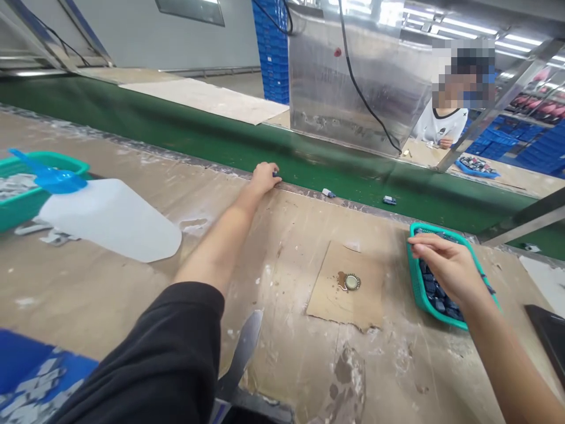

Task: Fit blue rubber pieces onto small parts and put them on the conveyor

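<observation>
My left hand (265,178) reaches out to the near edge of the green conveyor belt (304,159). Its fingers are curled, and a bit of a small dark blue piece (275,174) shows at the fingertips. Over the green basket (417,294) of dark blue pieces (436,297) hangs my right hand (445,265), thumb and forefinger pinched; what they hold, if anything, cannot be made out. Two small grey-and-blue pieces lie farther right: one (329,193) at the belt's near edge, another (389,200) on the belt. Between my arms, a metal bottle cap (352,282) rests on a cardboard piece (322,300).
A white squeeze bottle (115,221) with a blue nozzle lies at left, beside a green basket (13,215) of light grey pieces. A blade-like metal tool (247,341) sits near me. Across the belt are a metal panel (353,88) and a seated person (444,123).
</observation>
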Demonstrator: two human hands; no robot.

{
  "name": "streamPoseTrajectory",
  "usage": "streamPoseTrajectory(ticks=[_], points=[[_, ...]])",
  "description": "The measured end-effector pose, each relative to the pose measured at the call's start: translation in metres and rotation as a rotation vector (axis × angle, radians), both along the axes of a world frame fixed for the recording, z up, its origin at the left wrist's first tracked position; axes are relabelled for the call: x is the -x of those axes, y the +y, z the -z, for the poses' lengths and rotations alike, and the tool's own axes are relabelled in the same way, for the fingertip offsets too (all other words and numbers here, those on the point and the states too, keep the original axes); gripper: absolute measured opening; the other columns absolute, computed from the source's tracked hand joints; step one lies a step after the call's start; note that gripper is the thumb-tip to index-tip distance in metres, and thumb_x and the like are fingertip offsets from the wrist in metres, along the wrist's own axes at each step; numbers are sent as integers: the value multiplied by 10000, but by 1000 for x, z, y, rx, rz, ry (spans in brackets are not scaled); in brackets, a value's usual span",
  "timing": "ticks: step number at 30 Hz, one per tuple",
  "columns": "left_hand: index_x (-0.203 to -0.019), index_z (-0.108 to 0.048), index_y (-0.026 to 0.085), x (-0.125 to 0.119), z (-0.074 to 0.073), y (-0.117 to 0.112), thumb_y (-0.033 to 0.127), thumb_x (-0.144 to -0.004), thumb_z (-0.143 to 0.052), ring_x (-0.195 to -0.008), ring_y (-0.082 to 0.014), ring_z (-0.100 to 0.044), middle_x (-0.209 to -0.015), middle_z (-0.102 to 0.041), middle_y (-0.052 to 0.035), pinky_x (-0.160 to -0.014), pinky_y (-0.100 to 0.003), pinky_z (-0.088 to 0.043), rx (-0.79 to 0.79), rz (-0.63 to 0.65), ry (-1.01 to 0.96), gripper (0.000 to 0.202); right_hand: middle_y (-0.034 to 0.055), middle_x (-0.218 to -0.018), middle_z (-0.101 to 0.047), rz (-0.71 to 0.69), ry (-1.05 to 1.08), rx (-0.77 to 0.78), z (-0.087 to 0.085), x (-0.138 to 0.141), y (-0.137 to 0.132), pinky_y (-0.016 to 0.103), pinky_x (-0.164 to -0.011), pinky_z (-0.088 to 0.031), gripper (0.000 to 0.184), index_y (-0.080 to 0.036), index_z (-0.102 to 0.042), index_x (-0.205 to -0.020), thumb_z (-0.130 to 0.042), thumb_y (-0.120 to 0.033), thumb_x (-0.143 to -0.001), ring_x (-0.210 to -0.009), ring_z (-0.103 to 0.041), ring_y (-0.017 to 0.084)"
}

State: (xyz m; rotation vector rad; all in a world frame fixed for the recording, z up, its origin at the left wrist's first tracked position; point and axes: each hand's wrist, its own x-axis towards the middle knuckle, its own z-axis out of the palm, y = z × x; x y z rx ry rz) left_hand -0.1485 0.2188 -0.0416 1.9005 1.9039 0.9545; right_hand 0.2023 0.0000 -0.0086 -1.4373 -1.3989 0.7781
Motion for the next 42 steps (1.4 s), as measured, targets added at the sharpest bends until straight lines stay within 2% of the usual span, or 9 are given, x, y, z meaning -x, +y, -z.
streamPoseTrajectory(ticks=[2, 5, 8, 11, 19, 24, 28, 31, 42], points=[[-943, -585, 135, -11, -2, -9, 99, -687, -612, -977, -191, -520, -1026, -550, -67, -916, -333, -382, -23, -11, -96, 260, 52, -860, -650, -127, -110, 3, 6, 20, -2, 304, -637, -492, 184, -198, -669, -820, -652, -321, -685, -704, -595, 180], [-984, -549, 142, -38, -7, -47, 58, -723, -554, -818, -118, -573, -915, -584, -38, -801, -262, -438, 45, 147, -645, 274, 57, -868, -648, -288, -327, -49, 19, 44, -8, 346, -736, -479, 141, -189, -610, -859, -589, -258, -739, -786, -594, 200], [-926, -531, 129, -62, -10, -107, 73, -767, -532, -704, -90, -595, -787, -603, -23, -690, -220, -445, 334, 406, -1207, 168, 65, -856, -624, -416, -586, -130, 32, 59, -14, 348, -729, -465, 73, -190, -547, -839, -505, -186, -780, -814, -572, 206], [-853, -527, 123, -73, -7, -162, 73, -765, -554, -696, -103, -614, -764, -623, -34, -630, -199, -433, 585, 481, -1369, 104, 84, -855, -599, -499, -715, -137, 41, 66, -18, 342, -689, -465, 96, -191, -490, -801, -431, -117, -784, -818, -562, 217], [-875, -605, 127, -71, 3, -205, 95, -736, -612, -691, -69, -588, -780, -636, -17, -705, -212, -437, 662, 452, -1463, 142, 80, -873, -614, -449, -664, -145, 47, 68, -24, 370, -716, -466, 72, -213, -445, -754, -454, -155, -796, -848, -578, 230], [-884, -638, 121, -73, 2, -210, -47, -634, -627, -715, -55, -594, -831, -647, -8, -749, -182, -433, 732, 529, -1444, 302, 46, -888, -652, -264, -132, -143, 36, 66, -21, 371, -793, -479, 159, -216, -460, -747, -618, -236, -739, -929, -611, 224], [-861, -633, 97, -74, 4, -215, 162, -762, -604, -652, -74, -602, -816, -656, -50, -678, -201, -453, 810, 589, -1360, 121, 19, -848, -676, -213, 250, -86, 22, 75, -18, 337, -792, -504, 258, -213, -472, -734, -719, -231, -662, -921, -629, 210], [-865, -622, 87, -74, 5, -217, 309, -787, -586, -645, -91, -602, -789, -653, -72, -649, -216, -451, 797, 702, -1246, 238, 16, -865, -691, -251, 386, -25, 17, 87, -18, 350, -807, -506, 285, -214, -466, -749, -734, -223, -652, -892, -641, 201], [-781, -593, 92, -74, 3, -221, 365, -783, -559, -603, -80, -556, -724, -618, -44, -617, -214, -438, 623, 820, -1016, 276, 31, -857, -690, -324, 328, 49, 16, 105, -19, 292, -721, -532, 350, -212, -422, -723, -755, -253, -625, -823, -657, 183]])
